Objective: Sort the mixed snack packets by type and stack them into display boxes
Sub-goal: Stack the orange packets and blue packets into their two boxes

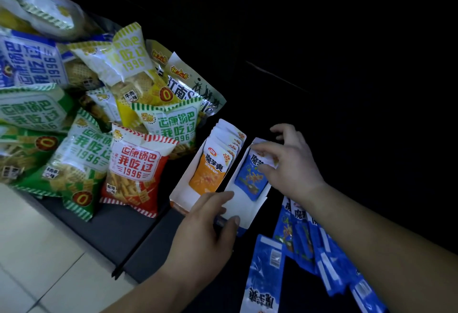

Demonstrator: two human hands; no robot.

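Stacking: right hand (295, 164) pinching blue packet (250, 181) into box (238, 202); left hand (205, 233) gripping box; next probably needing release, fresh packet.

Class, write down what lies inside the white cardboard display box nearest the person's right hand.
One blue snack packet lies inside the white cardboard display box, its top pinched by the right hand; the left hand holds the box's near end. Anything beneath the packet is covered.

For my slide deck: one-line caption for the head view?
Right hand pinches a blue packet in a white display box held by the left hand.
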